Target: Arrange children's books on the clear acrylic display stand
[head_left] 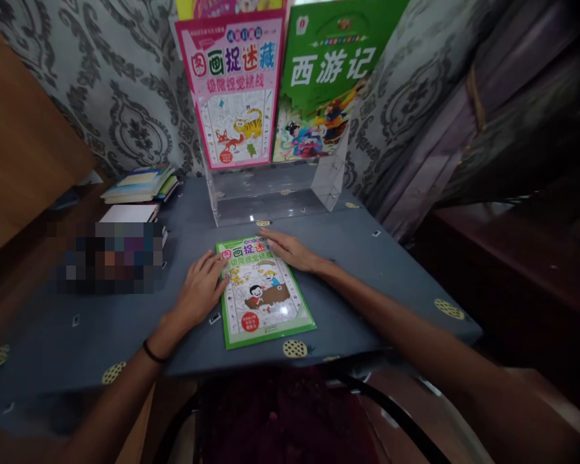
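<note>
Here's the green-bordered book point(265, 303), lying flat by the near edge of the table point(367, 270), around the middle! My left hand point(203, 282) has its fingers loosely extended, touching the cover's left side; my right hand point(292, 250), fingers outstretched too, covers its far right corner. At the table's far edge, a clear stand point(278, 203) props up a pink book point(236, 80) and a green book point(319, 116); stacked books point(138, 183) sit toward the far left corner.

book stack point(138, 183): left | wooden panel point(24, 135): upper left | patterned backdrop point(142, 90): behind | lilac drape point(430, 171): gathered, right
</note>
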Demonstrator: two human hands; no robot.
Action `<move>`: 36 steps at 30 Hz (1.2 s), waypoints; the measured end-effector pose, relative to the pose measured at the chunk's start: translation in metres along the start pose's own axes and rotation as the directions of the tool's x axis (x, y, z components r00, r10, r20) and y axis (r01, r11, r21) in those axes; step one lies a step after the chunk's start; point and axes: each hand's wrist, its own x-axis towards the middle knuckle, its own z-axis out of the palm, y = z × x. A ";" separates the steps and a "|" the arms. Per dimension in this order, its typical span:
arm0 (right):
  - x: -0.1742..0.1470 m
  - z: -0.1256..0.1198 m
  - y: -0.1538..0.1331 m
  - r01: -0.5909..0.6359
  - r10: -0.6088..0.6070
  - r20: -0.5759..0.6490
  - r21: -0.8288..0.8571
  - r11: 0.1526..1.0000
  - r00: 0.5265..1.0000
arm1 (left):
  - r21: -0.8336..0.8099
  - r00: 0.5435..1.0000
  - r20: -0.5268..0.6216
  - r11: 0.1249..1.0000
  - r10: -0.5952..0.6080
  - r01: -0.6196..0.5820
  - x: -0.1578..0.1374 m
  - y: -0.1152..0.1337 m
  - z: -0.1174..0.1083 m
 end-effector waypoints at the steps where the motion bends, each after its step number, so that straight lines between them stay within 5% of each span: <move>1: 0.000 -0.001 0.001 -0.003 0.003 -0.005 0.030 1.000 1.000 | 0.030 0.999 0.019 0.999 0.032 -0.033 0.004 0.003 -0.001; 6: 0.002 0.001 0.004 0.012 -0.012 -0.002 0.054 0.998 1.000 | 0.040 0.964 0.171 0.976 0.203 -0.213 0.022 0.044 0.003; 10: 0.001 0.003 0.004 0.030 -0.030 0.007 -0.001 1.000 1.000 | -0.057 0.884 0.302 0.932 0.357 -0.357 0.016 0.086 0.006; 16: 0.000 0.004 -0.005 0.007 -0.006 0.017 -0.075 0.997 1.000 | -0.117 0.796 0.325 0.857 0.511 -0.502 -0.008 0.113 -0.004; 24: -0.031 0.020 -0.046 -0.023 0.015 -0.026 -0.338 0.941 1.000 | -0.323 0.877 0.062 0.841 0.476 -0.434 -0.014 0.105 -0.002; 32: -0.094 0.039 -0.086 -0.087 0.056 -0.076 -0.519 0.851 0.996 | -0.480 0.962 -0.154 0.833 0.228 -0.274 -0.014 0.101 -0.008; 36: -0.104 0.040 -0.095 -0.131 0.094 -0.095 -0.532 0.837 0.991 | -0.395 0.980 -0.200 0.916 -0.014 -0.067 -0.012 0.082 0.004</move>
